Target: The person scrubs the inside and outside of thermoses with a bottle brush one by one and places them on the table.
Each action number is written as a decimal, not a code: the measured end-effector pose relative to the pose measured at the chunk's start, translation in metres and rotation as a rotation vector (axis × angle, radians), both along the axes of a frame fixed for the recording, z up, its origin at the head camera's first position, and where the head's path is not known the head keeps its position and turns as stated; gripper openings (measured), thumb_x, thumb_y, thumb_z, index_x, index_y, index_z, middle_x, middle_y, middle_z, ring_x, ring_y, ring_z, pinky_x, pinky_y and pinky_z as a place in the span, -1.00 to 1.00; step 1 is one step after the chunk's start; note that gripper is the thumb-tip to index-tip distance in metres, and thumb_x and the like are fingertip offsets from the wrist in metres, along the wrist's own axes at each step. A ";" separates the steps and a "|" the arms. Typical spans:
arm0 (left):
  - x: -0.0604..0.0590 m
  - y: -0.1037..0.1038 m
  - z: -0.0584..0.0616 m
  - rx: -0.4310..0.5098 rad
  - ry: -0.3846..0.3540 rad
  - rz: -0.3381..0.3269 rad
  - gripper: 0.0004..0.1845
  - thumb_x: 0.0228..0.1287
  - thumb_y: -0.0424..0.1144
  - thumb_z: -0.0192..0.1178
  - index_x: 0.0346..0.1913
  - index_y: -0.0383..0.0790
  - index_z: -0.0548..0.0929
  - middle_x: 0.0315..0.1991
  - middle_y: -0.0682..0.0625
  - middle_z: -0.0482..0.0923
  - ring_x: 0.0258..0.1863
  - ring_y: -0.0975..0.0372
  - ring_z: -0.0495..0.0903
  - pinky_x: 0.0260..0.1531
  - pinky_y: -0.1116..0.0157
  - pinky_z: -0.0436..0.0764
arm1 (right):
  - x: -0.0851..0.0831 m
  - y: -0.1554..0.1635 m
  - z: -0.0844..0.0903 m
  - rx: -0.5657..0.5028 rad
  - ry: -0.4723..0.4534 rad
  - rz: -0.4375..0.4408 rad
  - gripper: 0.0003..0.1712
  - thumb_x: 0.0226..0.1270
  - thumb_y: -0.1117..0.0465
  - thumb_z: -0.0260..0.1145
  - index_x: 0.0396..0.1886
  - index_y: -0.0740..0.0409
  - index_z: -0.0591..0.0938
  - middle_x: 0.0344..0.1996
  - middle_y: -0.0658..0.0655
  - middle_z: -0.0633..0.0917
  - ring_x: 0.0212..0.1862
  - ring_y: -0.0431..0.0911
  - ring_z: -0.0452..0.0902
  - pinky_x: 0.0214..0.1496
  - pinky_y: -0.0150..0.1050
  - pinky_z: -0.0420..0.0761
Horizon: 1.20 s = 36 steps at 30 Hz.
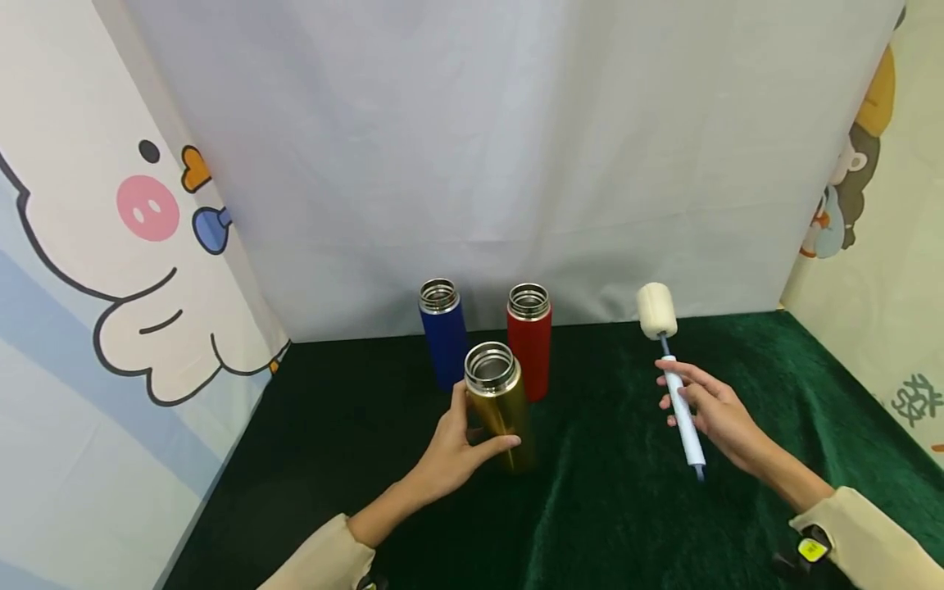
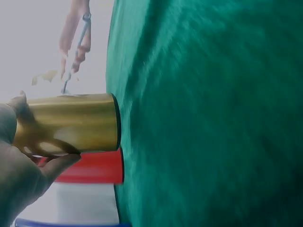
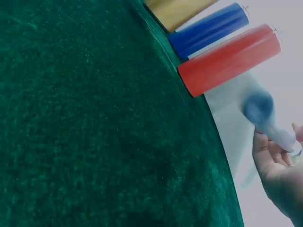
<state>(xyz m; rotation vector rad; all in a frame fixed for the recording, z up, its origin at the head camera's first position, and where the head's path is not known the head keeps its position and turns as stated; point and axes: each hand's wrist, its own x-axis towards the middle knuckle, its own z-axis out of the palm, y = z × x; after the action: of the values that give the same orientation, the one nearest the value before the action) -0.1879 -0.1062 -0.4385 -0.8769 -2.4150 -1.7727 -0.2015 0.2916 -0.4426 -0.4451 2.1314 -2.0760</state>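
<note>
Soft, fairly even light fills the mostly clear head view, leaving a gentle sheen on the gold bottle [image 1: 506, 416], while both wrist views look hazy, the pale backdrop [image 2: 87, 202] washed out and the brush handle [image 3: 280, 136] blurred.

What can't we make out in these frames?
- Gold bottle: right wrist view, mouth end cut off by the top edge.
- Blue bottle: left wrist view, all but a strip cut off by the bottom edge.
- Red bottle: left wrist view, partly hidden behind the gold bottle and left hand.
- Brush head: right wrist view, texture lost to blur.
</note>
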 end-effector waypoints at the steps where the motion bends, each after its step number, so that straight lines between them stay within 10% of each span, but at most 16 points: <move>1: 0.000 0.004 0.000 0.004 -0.015 -0.007 -0.10 0.30 -0.24 0.42 0.50 -0.02 0.03 0.44 -0.20 0.36 0.39 -0.10 0.46 0.14 -0.12 0.66 | 0.000 -0.001 0.000 -0.023 0.018 -0.001 -0.50 0.69 0.29 -0.20 0.50 0.06 0.37 0.13 -0.03 0.49 -0.08 -0.23 0.62 -0.12 -0.29 0.74; 10: -0.009 0.025 -0.001 0.004 -0.068 -0.060 -0.14 0.34 -0.20 0.39 0.50 0.02 0.03 0.48 -0.16 0.32 0.44 -0.08 0.40 0.23 -0.17 0.58 | -0.001 -0.014 0.009 0.232 0.253 -0.148 -0.41 0.58 0.45 -0.23 0.52 0.27 0.34 0.10 -0.23 0.52 0.03 -0.37 0.56 0.02 -0.51 0.59; 19: -0.008 0.029 -0.008 -0.035 -0.082 -0.111 -0.12 0.37 -0.21 0.36 0.53 0.02 -0.01 0.47 -0.16 0.31 0.43 -0.07 0.41 0.24 -0.11 0.60 | -0.012 -0.023 0.002 0.318 0.625 -0.397 -0.35 0.14 0.70 0.33 0.28 0.39 0.55 -0.04 -0.29 0.55 -0.04 -0.47 0.47 -0.08 -0.67 0.52; 27: -0.008 0.032 -0.010 -0.056 -0.085 -0.115 -0.12 0.38 -0.18 0.35 0.54 0.04 -0.03 0.47 -0.13 0.30 0.43 -0.05 0.40 0.26 -0.11 0.58 | -0.021 -0.026 0.007 0.112 0.575 -0.456 -0.68 0.51 0.53 0.09 0.19 0.56 0.37 -0.10 -0.23 0.64 -0.09 -0.41 0.60 -0.16 -0.59 0.59; 36: -0.013 0.036 -0.013 -0.133 -0.026 -0.097 -0.11 0.38 -0.10 0.35 0.55 0.11 -0.03 0.39 -0.06 0.41 0.35 0.11 0.47 0.34 0.02 0.51 | -0.022 -0.021 0.051 -0.396 0.325 -0.374 -0.61 0.61 0.03 0.04 0.19 0.11 0.60 -0.10 -0.04 0.67 -0.08 -0.25 0.60 -0.09 -0.47 0.64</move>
<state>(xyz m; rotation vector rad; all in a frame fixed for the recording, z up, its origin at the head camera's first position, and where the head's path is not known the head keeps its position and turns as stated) -0.2013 -0.0703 -0.4517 -1.0062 -2.5746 -1.6792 -0.2237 0.2707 -0.3914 -0.4838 2.0892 -2.8354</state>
